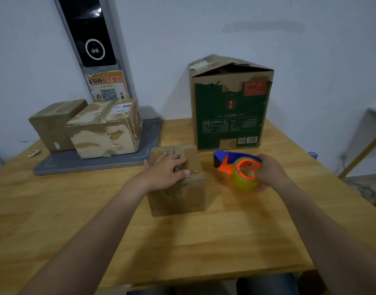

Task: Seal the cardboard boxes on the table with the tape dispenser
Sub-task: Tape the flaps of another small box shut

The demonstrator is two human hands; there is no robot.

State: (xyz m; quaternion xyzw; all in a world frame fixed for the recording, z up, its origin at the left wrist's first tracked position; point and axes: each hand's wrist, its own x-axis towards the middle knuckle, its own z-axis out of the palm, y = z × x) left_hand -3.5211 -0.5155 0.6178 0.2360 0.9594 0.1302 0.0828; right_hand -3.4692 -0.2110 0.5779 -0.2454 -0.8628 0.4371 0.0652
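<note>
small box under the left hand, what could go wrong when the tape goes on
1. The left hand lies flat across the centre seam of the small box, so its fingers sit in the tape's likely path.
2. The right hand has its grip on the tape dispenser at the roll, not a handle, so the pull may wander.
3. The tall green box stands close behind; a long stroke could bump it.

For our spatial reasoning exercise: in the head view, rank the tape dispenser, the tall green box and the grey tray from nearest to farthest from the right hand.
1. Tape dispenser: held in the right hand.
2. Tall green box: behind it, slightly left.
3. Grey tray: far left, beyond the small box.
</note>
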